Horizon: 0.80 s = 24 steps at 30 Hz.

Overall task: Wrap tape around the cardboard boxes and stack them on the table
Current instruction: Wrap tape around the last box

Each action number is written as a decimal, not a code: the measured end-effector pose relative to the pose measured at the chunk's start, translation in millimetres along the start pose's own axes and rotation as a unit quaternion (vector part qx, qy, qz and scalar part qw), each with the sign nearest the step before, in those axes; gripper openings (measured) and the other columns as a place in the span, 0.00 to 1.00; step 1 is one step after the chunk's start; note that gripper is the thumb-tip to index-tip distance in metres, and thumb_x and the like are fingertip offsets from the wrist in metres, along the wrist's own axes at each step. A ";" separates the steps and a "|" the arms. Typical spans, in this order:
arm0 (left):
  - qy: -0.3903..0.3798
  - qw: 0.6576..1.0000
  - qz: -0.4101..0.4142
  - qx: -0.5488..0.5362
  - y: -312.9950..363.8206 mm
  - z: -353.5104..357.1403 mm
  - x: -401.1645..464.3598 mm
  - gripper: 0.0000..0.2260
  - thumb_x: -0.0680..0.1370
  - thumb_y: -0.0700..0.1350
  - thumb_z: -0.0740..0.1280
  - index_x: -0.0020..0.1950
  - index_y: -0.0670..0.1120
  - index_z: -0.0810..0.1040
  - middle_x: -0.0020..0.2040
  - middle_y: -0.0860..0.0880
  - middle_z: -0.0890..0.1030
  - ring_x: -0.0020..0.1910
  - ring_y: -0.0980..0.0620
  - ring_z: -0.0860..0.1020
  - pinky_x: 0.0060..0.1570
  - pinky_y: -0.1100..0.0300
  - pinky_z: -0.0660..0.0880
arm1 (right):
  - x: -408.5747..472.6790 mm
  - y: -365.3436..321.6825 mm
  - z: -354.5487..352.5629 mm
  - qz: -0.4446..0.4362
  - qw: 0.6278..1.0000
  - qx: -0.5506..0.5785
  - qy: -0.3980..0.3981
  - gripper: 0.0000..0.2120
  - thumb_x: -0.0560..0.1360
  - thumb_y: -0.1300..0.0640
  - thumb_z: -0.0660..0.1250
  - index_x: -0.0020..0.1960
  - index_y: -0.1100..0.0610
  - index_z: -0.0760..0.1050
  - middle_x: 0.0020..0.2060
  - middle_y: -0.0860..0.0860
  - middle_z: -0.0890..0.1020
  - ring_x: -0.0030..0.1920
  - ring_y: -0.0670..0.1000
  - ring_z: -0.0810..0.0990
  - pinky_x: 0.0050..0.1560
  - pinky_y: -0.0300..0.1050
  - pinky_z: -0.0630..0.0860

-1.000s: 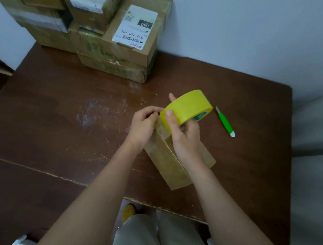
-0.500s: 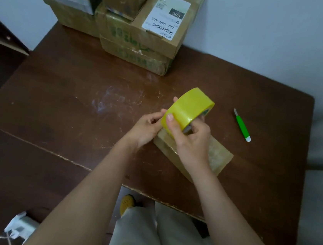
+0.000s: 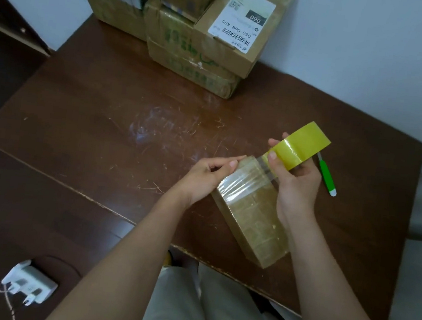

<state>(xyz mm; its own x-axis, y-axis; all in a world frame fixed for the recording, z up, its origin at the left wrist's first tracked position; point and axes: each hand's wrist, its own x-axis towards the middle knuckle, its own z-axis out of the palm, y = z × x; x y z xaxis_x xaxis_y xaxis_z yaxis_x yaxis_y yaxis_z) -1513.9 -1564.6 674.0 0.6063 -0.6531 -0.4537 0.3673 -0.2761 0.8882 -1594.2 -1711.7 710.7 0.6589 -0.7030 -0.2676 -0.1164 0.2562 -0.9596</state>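
My right hand [image 3: 295, 180] is gripping the yellow roll of clear packing tape [image 3: 299, 147], thumb on its outer face, fingers curled behind it. A clear strip of tape [image 3: 248, 178] is running from the roll down onto the long brown cardboard box [image 3: 254, 212] lying near the front edge of the dark brown wooden table [image 3: 102, 131]. My left hand [image 3: 209, 175] is pinching the strip's end against the box's far left corner. A green-handled cutter [image 3: 327, 175] is lying just right of the roll. A stack of taped cardboard boxes [image 3: 193, 26] is sitting at the table's back edge against the wall. A white plug adapter [image 3: 28, 285] is lying on the floor.
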 end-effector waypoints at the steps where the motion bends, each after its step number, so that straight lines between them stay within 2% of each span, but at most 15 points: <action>1: -0.004 1.000 -0.001 0.001 0.1 -0.1 0.3 0.12 0.81 0.54 0.64 0.63 0.58 0.81 0.62 0.63 0.79 0.64 0.61 0.76 0.70 0.54 0.68 | 0.8 0.4 -0.3 0.005 1.000 0.002 -0.001 0.15 0.75 0.66 0.73 0.55 0.49 0.80 0.53 0.50 0.86 0.58 0.49 0.83 0.59 0.45 0.79; 8: -0.009 1.000 0.002 -0.008 0.4 2.6 -1.7 0.14 0.82 0.52 0.63 0.66 0.53 0.80 0.64 0.61 0.79 0.65 0.59 0.76 0.71 0.51 0.68 | 6.4 1.5 -2.3 0.082 0.995 0.039 0.028 0.15 0.73 0.70 0.72 0.53 0.53 0.80 0.51 0.50 0.87 0.56 0.47 0.84 0.56 0.42 0.78; 12: -0.010 1.000 -0.003 -0.002 -0.7 2.1 -0.7 0.14 0.82 0.52 0.63 0.66 0.53 0.80 0.63 0.59 0.80 0.63 0.58 0.77 0.68 0.53 0.71 | 8.7 1.8 -4.1 0.123 0.991 0.043 0.030 0.13 0.74 0.70 0.72 0.52 0.54 0.80 0.52 0.50 0.86 0.53 0.44 0.84 0.53 0.40 0.78; 17: 0.007 1.000 -0.007 -0.013 0.0 2.8 0.3 0.12 0.82 0.46 0.64 0.64 0.50 0.81 0.57 0.52 0.84 0.55 0.56 0.81 0.53 0.64 0.76 | 15.1 2.2 -6.7 0.188 0.981 0.048 0.016 0.13 0.73 0.72 0.71 0.48 0.54 0.80 0.48 0.49 0.86 0.41 0.41 0.85 0.38 0.37 0.79; 20: 0.034 0.999 -0.023 -0.012 10.1 5.6 1.7 0.10 0.82 0.39 0.64 0.58 0.46 0.83 0.53 0.47 0.84 0.48 0.56 0.81 0.47 0.65 0.76 | 17.4 5.1 -4.7 0.211 0.977 0.029 0.009 0.14 0.73 0.72 0.71 0.48 0.54 0.80 0.47 0.48 0.86 0.43 0.44 0.84 0.41 0.40 0.80; 22: 0.084 0.995 -0.037 0.050 23.7 13.7 7.7 0.10 0.80 0.36 0.62 0.50 0.46 0.83 0.49 0.48 0.83 0.48 0.52 0.80 0.47 0.59 0.75 | 17.6 7.9 -2.6 0.198 0.980 0.004 0.007 0.15 0.73 0.72 0.71 0.48 0.53 0.81 0.47 0.47 0.86 0.45 0.46 0.84 0.44 0.41 0.80; 24: 0.152 0.961 -0.055 0.225 37.8 32.6 17.8 0.10 0.78 0.39 0.59 0.48 0.47 0.80 0.49 0.48 0.82 0.49 0.45 0.79 0.48 0.53 0.75 | 17.5 10.7 -2.0 0.189 0.982 -0.004 0.011 0.15 0.73 0.72 0.71 0.49 0.53 0.81 0.47 0.48 0.86 0.46 0.48 0.84 0.47 0.42 0.81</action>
<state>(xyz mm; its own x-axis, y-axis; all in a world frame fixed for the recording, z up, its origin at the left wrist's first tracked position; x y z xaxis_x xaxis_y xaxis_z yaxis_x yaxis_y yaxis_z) -1512.2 -1609.6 701.8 0.7842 -0.3847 -0.4869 0.1414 -0.6532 0.7438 -1585.4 -1722.6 695.6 0.5514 -0.5729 -0.6064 -0.3553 0.4964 -0.7921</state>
